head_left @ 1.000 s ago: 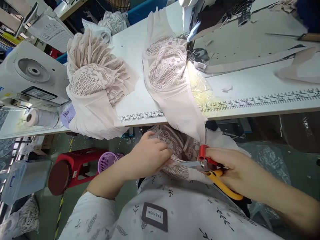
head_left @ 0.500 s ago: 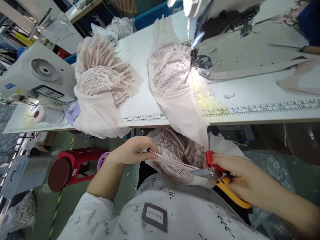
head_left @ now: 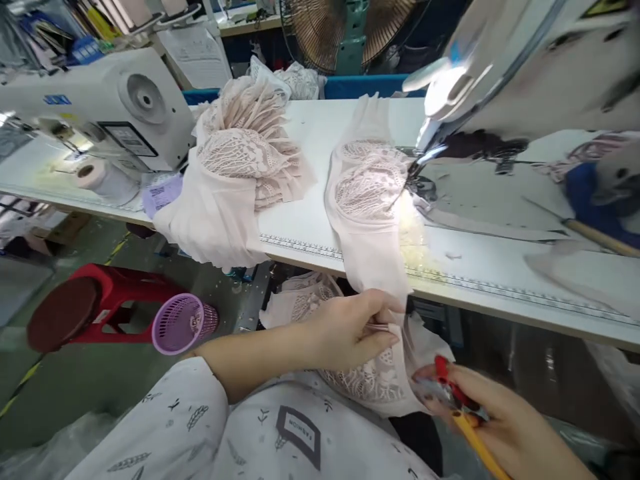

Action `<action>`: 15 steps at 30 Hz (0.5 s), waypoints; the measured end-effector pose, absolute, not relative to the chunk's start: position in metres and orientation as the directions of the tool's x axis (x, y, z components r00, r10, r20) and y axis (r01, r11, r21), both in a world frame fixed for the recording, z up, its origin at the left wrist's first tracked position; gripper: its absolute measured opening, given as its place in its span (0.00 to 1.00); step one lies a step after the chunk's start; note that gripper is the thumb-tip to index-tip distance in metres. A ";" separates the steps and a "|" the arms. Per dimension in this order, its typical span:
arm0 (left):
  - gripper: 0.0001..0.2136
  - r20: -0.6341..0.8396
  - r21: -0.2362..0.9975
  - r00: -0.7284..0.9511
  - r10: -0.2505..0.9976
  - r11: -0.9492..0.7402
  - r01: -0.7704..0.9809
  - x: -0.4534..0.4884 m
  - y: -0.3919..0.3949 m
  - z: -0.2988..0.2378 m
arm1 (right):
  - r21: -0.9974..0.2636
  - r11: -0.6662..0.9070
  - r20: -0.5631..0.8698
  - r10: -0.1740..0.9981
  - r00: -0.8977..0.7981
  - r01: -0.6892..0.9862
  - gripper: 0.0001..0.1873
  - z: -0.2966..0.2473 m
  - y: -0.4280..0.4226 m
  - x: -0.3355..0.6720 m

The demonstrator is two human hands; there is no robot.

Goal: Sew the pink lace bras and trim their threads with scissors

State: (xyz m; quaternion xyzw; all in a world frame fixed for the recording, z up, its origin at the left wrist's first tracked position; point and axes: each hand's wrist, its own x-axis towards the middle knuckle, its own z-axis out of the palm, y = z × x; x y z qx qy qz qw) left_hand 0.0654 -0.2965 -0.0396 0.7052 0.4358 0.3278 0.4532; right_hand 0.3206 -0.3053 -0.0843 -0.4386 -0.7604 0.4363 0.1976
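Observation:
A pale pink lace bra [head_left: 383, 387] hangs over my lap below the table edge. My left hand [head_left: 350, 330] is closed on its upper edge, pinching the fabric between thumb and fingers. My right hand [head_left: 505, 420] grips scissors [head_left: 463, 403] with red and yellow-orange handles, beside the bra's right end. Motion blurs the blades and right fingertips, so whether they touch the cloth is unclear. Above, another lace bra [head_left: 370, 193] lies on the table beneath the sewing machine head [head_left: 450, 87], its lower band hanging over the front edge to my left hand.
A pile of similar bras [head_left: 225, 173] lies to the left, near a thread cone [head_left: 105, 180] and a second sewing machine [head_left: 135, 107]. Below stand a red stool [head_left: 115, 300] and a purple basket [head_left: 183, 327]. Behind the table is a fan [head_left: 350, 33].
My left hand has moved right along the bra to a new hold near its right part. The scissors have moved away from the fabric, rightward and down. The view has shifted.

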 end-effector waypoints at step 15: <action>0.14 -0.016 0.929 0.440 0.898 -0.150 0.339 0.104 -0.289 -0.048 | -0.988 0.028 -0.019 0.955 -0.296 0.152 0.07 -0.052 -0.284 0.285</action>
